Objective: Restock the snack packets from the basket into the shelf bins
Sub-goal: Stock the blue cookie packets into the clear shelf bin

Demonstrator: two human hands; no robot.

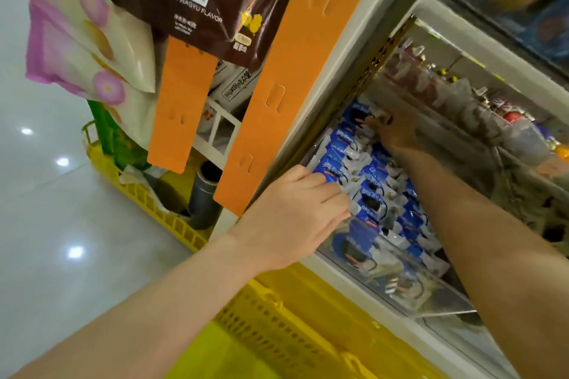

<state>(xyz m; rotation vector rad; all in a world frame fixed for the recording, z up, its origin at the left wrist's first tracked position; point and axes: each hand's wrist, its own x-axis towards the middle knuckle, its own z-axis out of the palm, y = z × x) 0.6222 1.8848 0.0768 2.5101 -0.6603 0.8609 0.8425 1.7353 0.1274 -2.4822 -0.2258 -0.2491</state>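
Straight-fingered left hand is pressing blue snack packets by the left edge of the clear bin; right hand is lying farther back, grip indiscernible.

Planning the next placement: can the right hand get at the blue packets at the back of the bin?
Likely yes. The right hand is at the rear blue packets inside the clear bin, nothing crossing its forearm; the left hand rests on the front ones, off to one side.

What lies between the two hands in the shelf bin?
Blue-and-white snack packets fill the whole stretch from the left hand to the right hand, as the head view shows.
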